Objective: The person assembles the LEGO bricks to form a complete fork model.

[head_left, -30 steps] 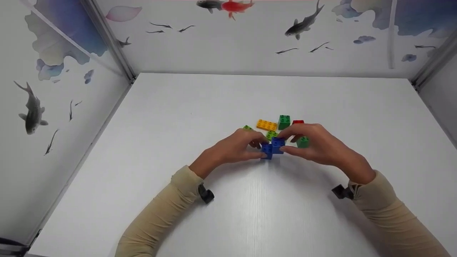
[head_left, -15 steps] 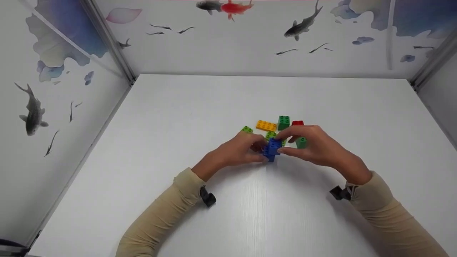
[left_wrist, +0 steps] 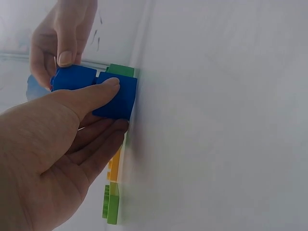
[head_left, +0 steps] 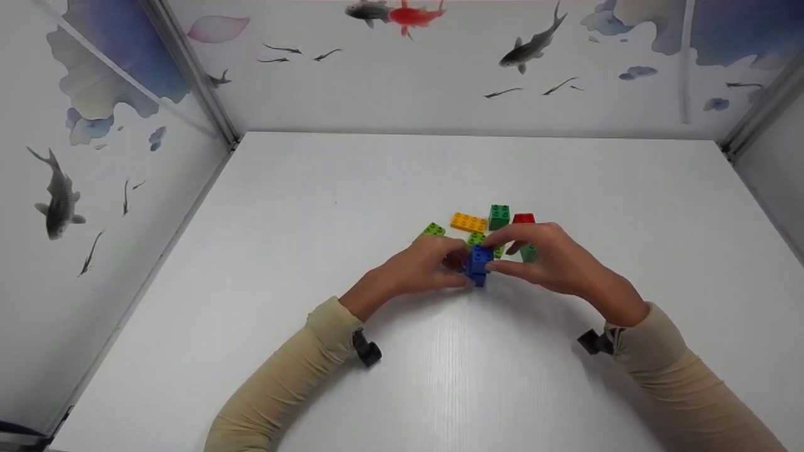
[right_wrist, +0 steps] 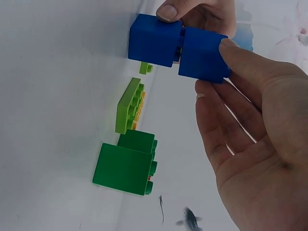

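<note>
My left hand (head_left: 424,265) grips the lower blue toy brick (right_wrist: 150,43), thumb on its near side and fingers behind. Right above it, my right hand (head_left: 559,262) pinches a second blue brick (head_left: 481,258) between thumb and fingertips. In the right wrist view a narrow gap with studs shows between the two bricks, so they are lined up but not pressed fully together. From the head view the upper brick hides most of the lower one. The left wrist view shows the lower brick (left_wrist: 124,98) down at the white tabletop.
Behind the hands lie a yellow brick (head_left: 468,221), a dark green brick (head_left: 499,216), a red brick (head_left: 524,218) and light green bricks (head_left: 433,229). Another green brick (head_left: 529,253) sits by the right fingers. Printed walls (head_left: 402,94) border the white table (head_left: 326,182).
The right hand has brought its blue brick left, from beside the other blue brick to on top of it. The left hand has shifted slightly right with the lower brick.
</note>
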Demonstrator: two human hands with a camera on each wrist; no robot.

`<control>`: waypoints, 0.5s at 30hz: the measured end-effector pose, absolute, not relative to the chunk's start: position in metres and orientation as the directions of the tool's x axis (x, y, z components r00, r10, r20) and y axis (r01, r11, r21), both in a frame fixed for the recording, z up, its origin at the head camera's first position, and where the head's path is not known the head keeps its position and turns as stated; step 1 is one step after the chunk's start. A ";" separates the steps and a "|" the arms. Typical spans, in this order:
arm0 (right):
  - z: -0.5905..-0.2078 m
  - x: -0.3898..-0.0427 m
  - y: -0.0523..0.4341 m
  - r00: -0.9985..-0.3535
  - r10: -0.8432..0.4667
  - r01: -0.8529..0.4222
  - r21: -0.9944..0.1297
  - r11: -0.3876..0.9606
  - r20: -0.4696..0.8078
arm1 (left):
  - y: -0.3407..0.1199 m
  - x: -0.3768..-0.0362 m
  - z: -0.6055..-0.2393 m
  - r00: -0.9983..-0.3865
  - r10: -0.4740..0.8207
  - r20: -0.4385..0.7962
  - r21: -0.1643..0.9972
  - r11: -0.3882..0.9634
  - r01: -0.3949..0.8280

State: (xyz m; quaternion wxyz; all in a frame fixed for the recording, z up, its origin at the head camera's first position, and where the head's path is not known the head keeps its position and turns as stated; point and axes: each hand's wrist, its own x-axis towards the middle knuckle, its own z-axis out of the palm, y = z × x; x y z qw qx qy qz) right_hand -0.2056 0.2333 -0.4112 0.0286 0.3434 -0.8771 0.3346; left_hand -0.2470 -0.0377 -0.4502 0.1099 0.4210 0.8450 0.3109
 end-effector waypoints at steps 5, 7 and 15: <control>-0.413 -0.205 0.231 -0.768 -0.581 -0.610 -0.581 0.539 0.268 | -0.037 -0.247 -0.451 -0.616 0.782 0.091 0.638 0.429 0.639; -0.413 -0.205 0.231 -0.771 -0.580 -0.604 -0.589 0.537 0.261 | -0.037 -0.247 -0.452 -0.611 0.785 0.099 0.645 0.417 0.641; -0.413 -0.206 0.230 -0.783 -0.574 -0.590 -0.584 0.558 0.242 | -0.037 -0.248 -0.453 -0.616 0.782 0.100 0.664 0.409 0.626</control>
